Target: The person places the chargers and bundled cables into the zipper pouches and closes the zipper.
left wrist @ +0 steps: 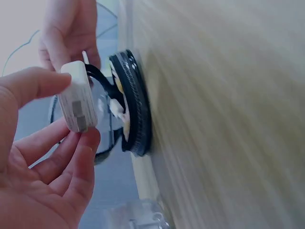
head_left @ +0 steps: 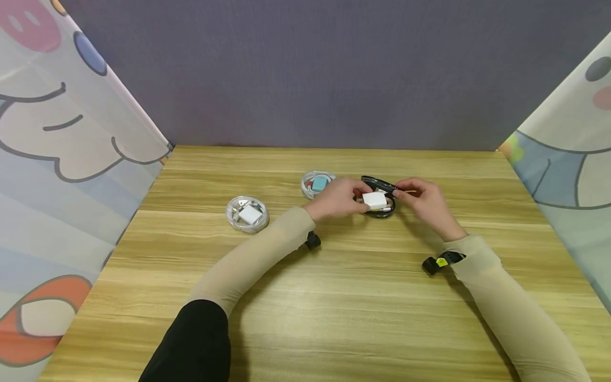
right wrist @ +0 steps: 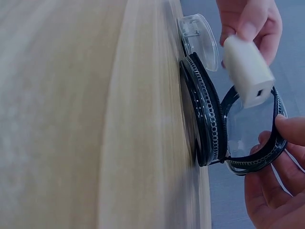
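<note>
My left hand (head_left: 337, 197) pinches a white charger (head_left: 374, 200) just above the black round case (head_left: 378, 203), while my right hand (head_left: 426, 202) grips its opened clear lid (right wrist: 251, 129).

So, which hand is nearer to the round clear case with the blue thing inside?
Left. The left hand is just right of the clear case, holding the white charger. The right hand is farther right, beyond the black case.

Two clear round cases (head_left: 247, 214) (head_left: 316, 183).

Charger (head_left: 374, 200) over case (head_left: 380, 212); two containers (head_left: 247, 214) (head_left: 316, 183) left, on table (head_left: 334, 297).
</note>
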Action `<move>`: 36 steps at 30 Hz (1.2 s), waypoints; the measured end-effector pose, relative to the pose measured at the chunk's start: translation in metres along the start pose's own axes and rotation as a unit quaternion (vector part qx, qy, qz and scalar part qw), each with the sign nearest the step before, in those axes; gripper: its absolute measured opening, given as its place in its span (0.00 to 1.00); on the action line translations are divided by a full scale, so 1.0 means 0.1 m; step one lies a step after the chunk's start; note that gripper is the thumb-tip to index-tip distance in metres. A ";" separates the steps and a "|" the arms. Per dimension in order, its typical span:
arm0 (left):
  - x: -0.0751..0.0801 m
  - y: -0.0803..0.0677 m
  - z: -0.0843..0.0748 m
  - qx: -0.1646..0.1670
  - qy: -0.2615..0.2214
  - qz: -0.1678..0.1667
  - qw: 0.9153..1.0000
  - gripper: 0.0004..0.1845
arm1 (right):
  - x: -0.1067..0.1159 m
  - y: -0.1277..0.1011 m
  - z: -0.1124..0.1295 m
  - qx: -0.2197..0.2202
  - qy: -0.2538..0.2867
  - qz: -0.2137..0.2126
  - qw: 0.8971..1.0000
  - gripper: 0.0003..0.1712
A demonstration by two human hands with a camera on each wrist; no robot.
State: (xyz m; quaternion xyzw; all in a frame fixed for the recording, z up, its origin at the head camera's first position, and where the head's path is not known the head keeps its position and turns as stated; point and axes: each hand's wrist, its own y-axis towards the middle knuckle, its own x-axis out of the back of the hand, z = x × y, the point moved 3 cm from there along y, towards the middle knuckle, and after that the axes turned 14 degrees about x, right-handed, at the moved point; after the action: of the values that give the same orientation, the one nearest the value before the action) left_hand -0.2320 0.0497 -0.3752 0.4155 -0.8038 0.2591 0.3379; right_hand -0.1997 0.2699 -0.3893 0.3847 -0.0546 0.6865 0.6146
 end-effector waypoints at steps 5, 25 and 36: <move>-0.03 0.09 0.04 0.007 0.032 -0.016 0.999 0.21 | 0.00 0.00 0.00 -0.004 0.002 -0.004 1.000 0.14; 0.02 0.08 0.08 0.039 0.064 0.011 0.997 0.25 | -0.02 0.01 0.02 -0.006 0.001 0.009 1.000 0.15; 0.25 0.05 0.18 0.047 0.051 -0.054 0.996 0.12 | -0.06 0.02 0.02 0.040 0.005 0.032 0.999 0.09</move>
State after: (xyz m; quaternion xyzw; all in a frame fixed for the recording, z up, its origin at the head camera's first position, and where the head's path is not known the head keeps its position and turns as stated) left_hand -0.2527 0.0273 -0.3690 0.4600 -0.7485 0.2993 0.3722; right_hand -0.2008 0.2636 -0.3901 0.4035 -0.0361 0.7097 0.5764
